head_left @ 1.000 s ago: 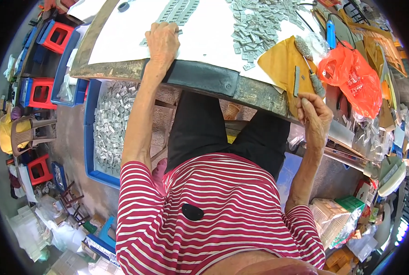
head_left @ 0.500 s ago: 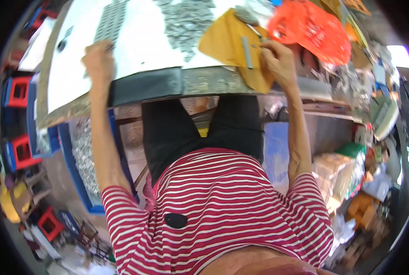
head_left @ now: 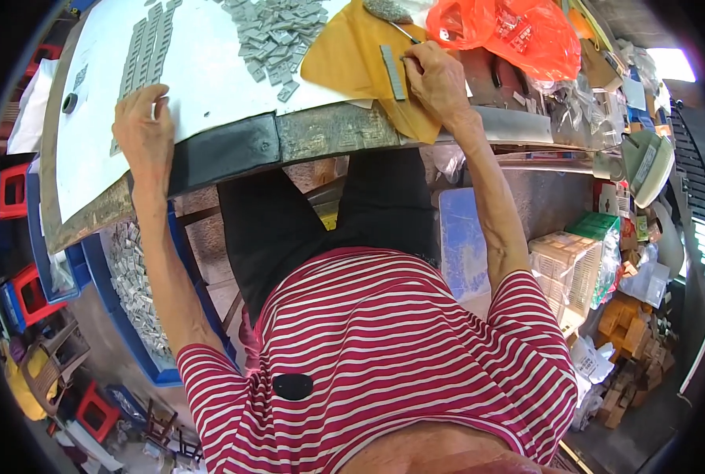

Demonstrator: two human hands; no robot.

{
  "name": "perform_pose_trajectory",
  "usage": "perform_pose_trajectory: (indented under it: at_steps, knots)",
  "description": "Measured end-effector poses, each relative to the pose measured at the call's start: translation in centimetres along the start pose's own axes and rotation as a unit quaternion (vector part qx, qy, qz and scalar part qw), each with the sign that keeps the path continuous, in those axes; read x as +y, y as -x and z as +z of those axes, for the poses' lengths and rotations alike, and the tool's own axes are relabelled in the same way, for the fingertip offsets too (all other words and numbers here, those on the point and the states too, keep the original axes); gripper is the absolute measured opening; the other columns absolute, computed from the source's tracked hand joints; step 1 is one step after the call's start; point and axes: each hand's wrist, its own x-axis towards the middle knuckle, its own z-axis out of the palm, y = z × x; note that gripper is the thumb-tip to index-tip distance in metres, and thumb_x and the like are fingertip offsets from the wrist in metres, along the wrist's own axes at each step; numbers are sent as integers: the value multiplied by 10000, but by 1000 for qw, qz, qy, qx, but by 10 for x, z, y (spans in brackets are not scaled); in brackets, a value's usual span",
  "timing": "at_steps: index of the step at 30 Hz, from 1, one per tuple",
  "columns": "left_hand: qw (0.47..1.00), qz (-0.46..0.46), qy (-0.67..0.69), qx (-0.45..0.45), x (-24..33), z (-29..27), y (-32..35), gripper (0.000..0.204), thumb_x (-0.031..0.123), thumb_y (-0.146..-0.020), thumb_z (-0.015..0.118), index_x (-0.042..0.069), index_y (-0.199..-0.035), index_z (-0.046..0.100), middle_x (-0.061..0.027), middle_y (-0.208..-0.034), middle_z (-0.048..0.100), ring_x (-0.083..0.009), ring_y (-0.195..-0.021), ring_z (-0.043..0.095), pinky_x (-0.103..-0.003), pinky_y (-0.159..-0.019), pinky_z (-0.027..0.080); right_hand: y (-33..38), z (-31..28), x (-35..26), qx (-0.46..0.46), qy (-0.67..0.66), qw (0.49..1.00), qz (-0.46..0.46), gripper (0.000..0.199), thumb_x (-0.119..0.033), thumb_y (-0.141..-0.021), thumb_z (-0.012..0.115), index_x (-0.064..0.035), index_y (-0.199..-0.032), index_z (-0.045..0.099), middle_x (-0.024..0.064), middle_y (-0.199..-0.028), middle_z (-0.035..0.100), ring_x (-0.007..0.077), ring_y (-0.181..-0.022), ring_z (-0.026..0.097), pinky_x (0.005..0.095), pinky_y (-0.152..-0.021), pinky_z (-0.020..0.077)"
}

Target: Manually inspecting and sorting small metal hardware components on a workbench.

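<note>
By the grey rows [head_left: 148, 51], left hand [head_left: 143, 130] had loosened half-open, seemingly empty, so likely free; right hand's [head_left: 442, 83] grip unclear.

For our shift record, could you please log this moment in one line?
left hand: by grey strips | right hand: beside grey bar | grey pieces: heaped on white sheet

Left hand [head_left: 145, 128] observed curled at the near end of the rows of grey pieces [head_left: 148, 49] on a white sheet [head_left: 202, 75], right hand [head_left: 439, 80] bent beside a grey strip [head_left: 393, 73] on mustard-yellow cloth [head_left: 338, 62], either grip's contents indeterminable.
</note>
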Motion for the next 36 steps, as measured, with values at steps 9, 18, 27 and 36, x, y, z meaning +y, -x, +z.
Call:
perform_pose_trajectory:
  at_steps: [9, 18, 27, 36]
  knots:
    - [990, 30, 135, -22, 62, 2, -1, 102, 2, -708, 587, 44, -796, 617, -96, -795, 614, -268, -790, 546, -350, -684, 423, -2, 1, -2, -25, 11, 1000, -9, 87, -92, -755, 573, -43, -805, 522, 122, -751, 559, 307, -679, 568, 378, -575, 458]
    - [981, 38, 184, -52, 87, 9, 3, 122, -6, -692, 586, 41, -800, 616, -79, -785, 612, -259, -777, 550, -350, -666, 427, -3, -1, 5, -39, 23, 999, -23, 96, -121, -778, 528, -36, -814, 500, 148, -747, 551, 326, -672, 568, 393, -574, 457]
    - [975, 5, 196, -105, 91, 12, 8, 113, -3, -747, 572, 13, -853, 609, -101, -834, 609, -242, -820, 549, -315, -726, 427, -6, -13, -4, -40, -124, 987, 99, 137, -148, -796, 477, -13, -807, 495, 190, -729, 568, 372, -697, 558, 439, -623, 435]
    - [966, -15, 237, -102, 101, 8, 8, 120, 5, -766, 572, 14, -879, 613, -92, -847, 611, -202, -803, 565, -300, -734, 429, -19, -44, -16, -131, -546, 752, 346, 159, -141, -810, 572, 9, -768, 542, -2, -643, 518, 26, -494, 420, 176, -390, 323]
